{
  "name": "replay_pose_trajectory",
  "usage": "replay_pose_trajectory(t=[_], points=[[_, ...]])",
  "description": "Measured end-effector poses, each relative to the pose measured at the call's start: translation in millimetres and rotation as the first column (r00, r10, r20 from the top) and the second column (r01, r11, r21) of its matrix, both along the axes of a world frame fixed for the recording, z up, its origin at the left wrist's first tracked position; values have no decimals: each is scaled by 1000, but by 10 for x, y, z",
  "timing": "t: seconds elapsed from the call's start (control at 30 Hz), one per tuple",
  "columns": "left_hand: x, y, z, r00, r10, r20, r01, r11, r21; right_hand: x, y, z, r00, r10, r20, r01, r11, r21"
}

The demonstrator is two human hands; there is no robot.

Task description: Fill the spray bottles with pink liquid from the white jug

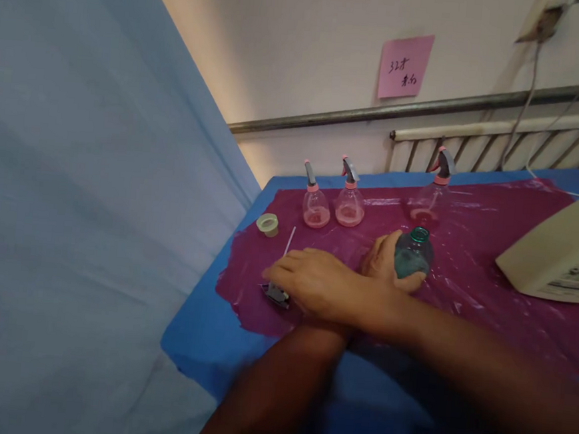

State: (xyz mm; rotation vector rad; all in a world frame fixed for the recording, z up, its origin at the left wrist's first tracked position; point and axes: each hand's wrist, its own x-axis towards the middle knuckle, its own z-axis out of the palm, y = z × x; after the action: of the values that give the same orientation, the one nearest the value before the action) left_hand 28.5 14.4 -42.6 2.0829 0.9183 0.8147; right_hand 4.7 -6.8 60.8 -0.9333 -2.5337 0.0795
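My forearms cross, the right one lying over the left. My left hand (382, 256) is closed around a clear green bottle (413, 257), which has an open neck and stands on the purple sheet. Over to the left, my right hand (314, 279) has its fingers curled over a dark grey trigger spray head (277, 295). A thin white tube (290, 240) sticks up past that hand's knuckles. The right hand's fingertips are partly hidden. Behind it stand two clear spray bottles (316, 209) with pink collars, each holding some pink liquid.
A third spray bottle (425, 204) stands behind the green one. A small pale cup-shaped piece (267, 224) lies at the left. A large cream jug (562, 255) is at the right. The purple sheet (246, 260) covers a blue table (195, 330); a light blue curtain (95, 195) hangs alongside.
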Motion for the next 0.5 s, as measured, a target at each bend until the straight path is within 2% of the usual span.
replay_pose_trajectory(t=[0.1,0.23,0.37,0.5], points=[[-25,0,37,998,-53,24,55,995,-85,-321,292,-69,988,41,152,-37,999,-31],[-51,16,50,996,-83,20,84,993,-78,-440,493,-213,944,56,325,-34,997,-72],[-43,17,45,997,-79,23,81,995,-67,-395,470,-256,952,37,303,-28,999,-33],[-23,37,23,998,-54,23,56,995,-77,-265,318,-90,974,40,221,-50,998,42]])
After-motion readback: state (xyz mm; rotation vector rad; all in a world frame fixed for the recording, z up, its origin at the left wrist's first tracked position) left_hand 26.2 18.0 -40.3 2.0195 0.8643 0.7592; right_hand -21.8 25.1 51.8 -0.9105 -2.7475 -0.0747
